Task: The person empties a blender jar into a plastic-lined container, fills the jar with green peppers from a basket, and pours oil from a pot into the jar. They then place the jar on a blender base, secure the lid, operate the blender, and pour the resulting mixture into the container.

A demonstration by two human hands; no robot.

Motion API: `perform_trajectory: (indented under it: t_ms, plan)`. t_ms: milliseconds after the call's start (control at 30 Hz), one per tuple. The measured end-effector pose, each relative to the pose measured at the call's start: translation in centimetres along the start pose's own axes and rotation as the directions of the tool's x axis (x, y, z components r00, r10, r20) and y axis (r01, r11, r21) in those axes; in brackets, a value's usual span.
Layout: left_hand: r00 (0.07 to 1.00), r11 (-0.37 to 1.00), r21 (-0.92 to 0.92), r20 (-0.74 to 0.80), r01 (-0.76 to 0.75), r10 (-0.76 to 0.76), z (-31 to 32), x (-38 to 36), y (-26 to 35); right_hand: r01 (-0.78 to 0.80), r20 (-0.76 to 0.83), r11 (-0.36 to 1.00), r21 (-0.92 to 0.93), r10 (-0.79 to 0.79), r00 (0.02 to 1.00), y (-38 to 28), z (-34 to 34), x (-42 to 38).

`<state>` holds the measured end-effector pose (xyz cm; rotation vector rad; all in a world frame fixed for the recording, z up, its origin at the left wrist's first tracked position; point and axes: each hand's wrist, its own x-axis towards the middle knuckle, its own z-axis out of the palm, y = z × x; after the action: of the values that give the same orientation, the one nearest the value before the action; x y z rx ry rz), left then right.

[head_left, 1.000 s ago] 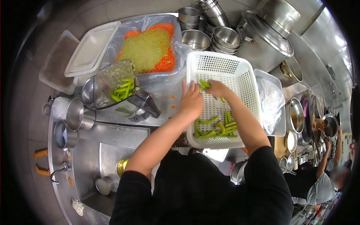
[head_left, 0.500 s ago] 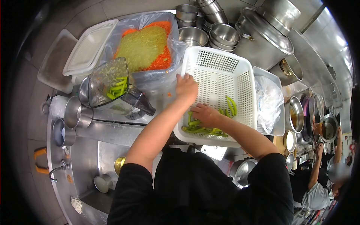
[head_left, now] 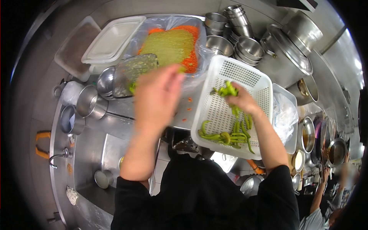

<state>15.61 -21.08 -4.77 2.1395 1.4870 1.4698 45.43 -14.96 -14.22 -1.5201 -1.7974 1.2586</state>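
Observation:
In the white perforated basket (head_left: 209, 111), my right hand (head_left: 243, 99) is closed round a bunch of green chili peppers (head_left: 228, 90), lifted above the basket floor. More green chili peppers (head_left: 226, 138) lie along the near side of the basket. Smeared by motion, my left hand (head_left: 159, 94) is raised over the counter, left of the basket. A small green bit shows at its fingertips; whether the hand grips it I cannot tell. Behind that hand is a clear blender jar (head_left: 142, 63), mostly covered, with some green inside.
A plastic-lined tub (head_left: 130, 44) holds orange shreds (head_left: 193, 38) under a green mash (head_left: 168, 44). White lidded containers (head_left: 115, 34) stand left of it. Steel bowls (head_left: 249, 48) and a big lidded pot (head_left: 281, 57) are behind. The sink (head_left: 111, 153) lies front left; a person's arm (head_left: 318, 195) is far right.
My right hand has gathered chili peppers and raised them toward the basket's middle. My left hand has left the basket rim and moved left and up. The view has shifted.

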Motion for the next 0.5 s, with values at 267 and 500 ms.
perform_trajectory:
  t_ms: [267,500]
  plan:
    - [0.983,0.974,0.150,-0.097,0.169,-0.156,-10.6,1.2,-9.3,0.621,0.402,0.613,-0.489,-0.473,0.784,-26.0,5.4,4.7]
    - [0.924,0.972,-0.123,-0.306,0.199,-0.228,-13.7,-3.6,-8.6,0.670,0.677,0.173,-0.722,-0.017,0.735,-29.4,17.7,10.4]
